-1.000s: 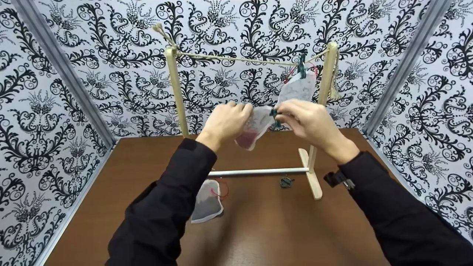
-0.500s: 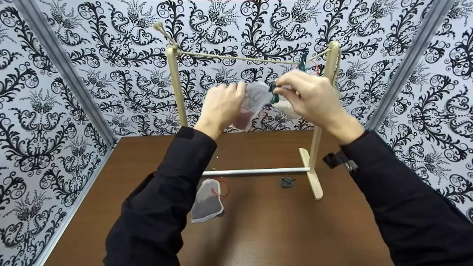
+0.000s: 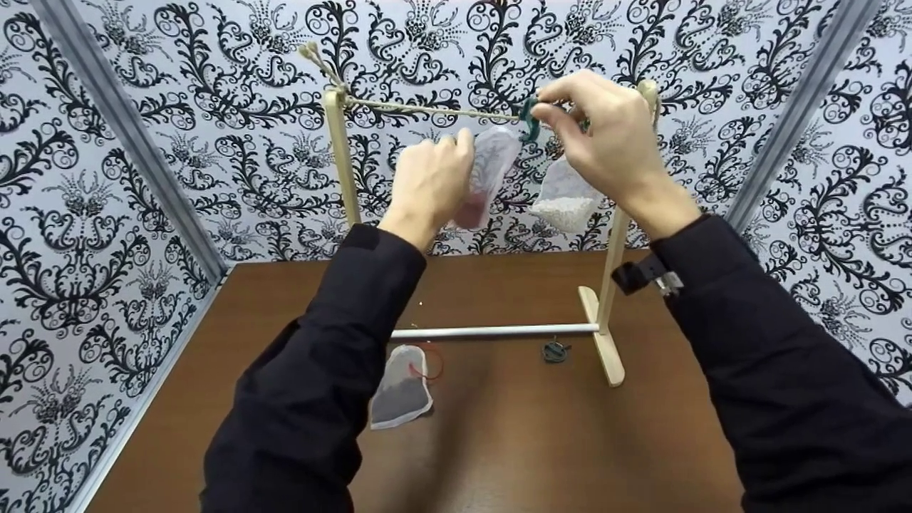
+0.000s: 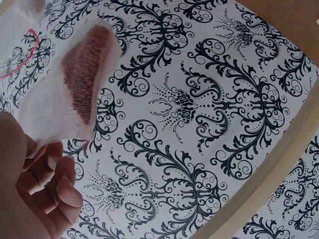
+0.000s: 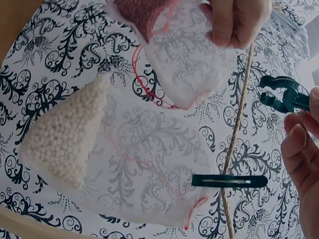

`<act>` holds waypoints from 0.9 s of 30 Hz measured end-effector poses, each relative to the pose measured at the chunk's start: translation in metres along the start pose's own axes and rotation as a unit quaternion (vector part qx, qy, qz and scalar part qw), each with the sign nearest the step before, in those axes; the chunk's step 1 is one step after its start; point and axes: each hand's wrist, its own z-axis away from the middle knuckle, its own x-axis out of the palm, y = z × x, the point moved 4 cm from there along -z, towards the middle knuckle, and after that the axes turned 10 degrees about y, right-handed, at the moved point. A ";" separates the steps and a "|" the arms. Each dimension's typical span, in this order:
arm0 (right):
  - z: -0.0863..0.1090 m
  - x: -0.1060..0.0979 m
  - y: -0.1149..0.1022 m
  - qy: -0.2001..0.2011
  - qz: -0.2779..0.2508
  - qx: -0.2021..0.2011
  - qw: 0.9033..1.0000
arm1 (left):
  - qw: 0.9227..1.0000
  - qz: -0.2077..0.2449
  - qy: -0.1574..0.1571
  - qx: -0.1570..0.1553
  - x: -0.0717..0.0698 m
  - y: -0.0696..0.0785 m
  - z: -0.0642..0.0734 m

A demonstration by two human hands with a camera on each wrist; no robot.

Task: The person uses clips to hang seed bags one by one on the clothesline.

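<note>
My left hand point(image 3: 431, 182) pinches the top edge of a white mesh bag point(image 4: 89, 74) with reddish-brown contents in its lower end. Between the thumb and fingers of my right hand point(image 3: 605, 132) is a dark green clothespin point(image 5: 284, 97), squeezed so its jaws stand apart. In the right wrist view the clothespin is beside the rope point(image 5: 239, 114), and the bag lies on the rope's other side. A second mesh bag, holding white beads point(image 5: 65, 139), hangs from the rope by another green clothespin point(image 5: 229, 180); in the head view my right hand partly hides it.
A wooden frame with two posts point(image 3: 340, 157) and a white crossbar point(image 3: 499, 331) carries the rope. On the brown table point(image 3: 556, 442) lie a mesh bag with dark contents point(image 3: 402, 395) and a small dark green item point(image 3: 554, 351). Patterned walls surround the table.
Both hands have risen toward the rope, the left with the reddish bag and the right with the clothespin. The bag of white beads now shows below my right hand.
</note>
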 end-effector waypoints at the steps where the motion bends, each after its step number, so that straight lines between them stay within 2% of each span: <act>1: -0.001 0.001 0.000 0.003 0.000 0.004 1.000 | 1.000 0.004 0.002 0.000 -0.001 0.001 0.000; 6: -0.005 0.009 0.003 0.008 0.019 0.033 0.999 | 1.000 0.017 0.016 0.002 -0.004 0.004 -0.002; 13: -0.004 0.015 0.010 -0.004 0.045 0.071 0.996 | 0.999 0.008 0.038 0.010 -0.010 0.008 -0.005; 23: -0.003 0.018 0.016 -0.007 0.049 0.106 0.993 | 0.999 0.014 0.030 0.022 -0.013 0.011 -0.005; 27: -0.005 0.018 0.017 -0.009 0.049 0.103 0.993 | 0.999 0.005 0.034 0.029 -0.014 0.012 -0.005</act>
